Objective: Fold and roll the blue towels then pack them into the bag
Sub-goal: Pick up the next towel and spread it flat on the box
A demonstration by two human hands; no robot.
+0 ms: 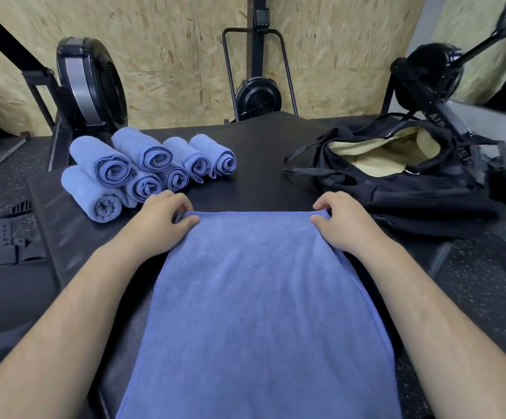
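A long blue towel [254,297] lies flat on the black mat [260,164], stretching from the far edge toward me. My left hand [161,219] pinches the towel's far left corner. My right hand [339,222] pinches the far right corner. Several rolled blue towels [142,170] are stacked in a pile at the far left of the mat. A black bag [396,176] with a pale yellow lining lies open at the far right.
Rowing machines with black fan housings [91,83] stand behind the mat against a chipboard wall. Speckled rubber flooring [481,282] surrounds the mat. A black perforated strap or rail [3,240] lies on the floor at the left.
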